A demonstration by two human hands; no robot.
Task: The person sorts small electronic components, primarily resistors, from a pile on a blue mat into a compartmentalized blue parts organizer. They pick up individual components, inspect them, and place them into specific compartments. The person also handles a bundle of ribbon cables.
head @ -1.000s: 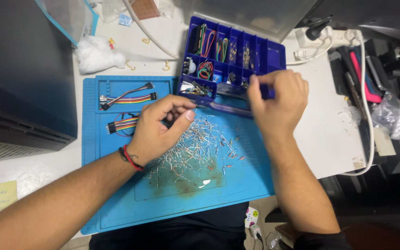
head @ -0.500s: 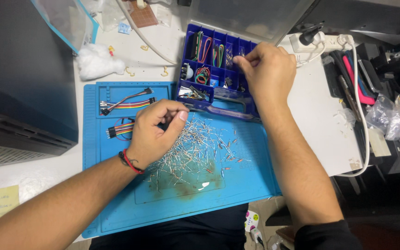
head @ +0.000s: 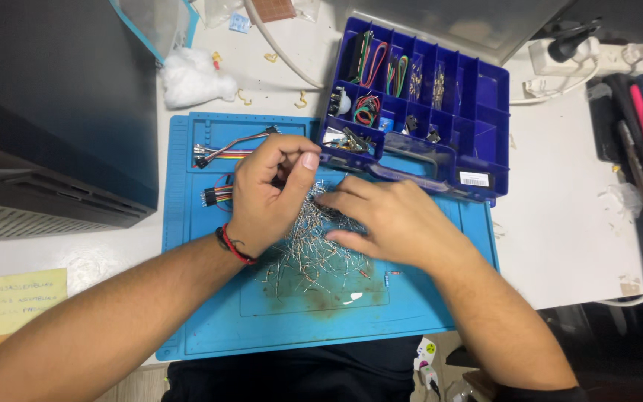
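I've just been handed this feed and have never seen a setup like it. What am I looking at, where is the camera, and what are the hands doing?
There is no machine: a person works with two bare hands, filmed by a camera worn on the head, looking down at a white desk. On it lies a blue work mat with a heap of small wire-legged parts. The left hand, with a red wristband, is curled as if pinching some parts; what exactly it holds is hidden. The right hand rests flat on the heap. Behind it sits an open blue compartment box of wires and small parts. Ribbon jumper wires lie left on the mat.
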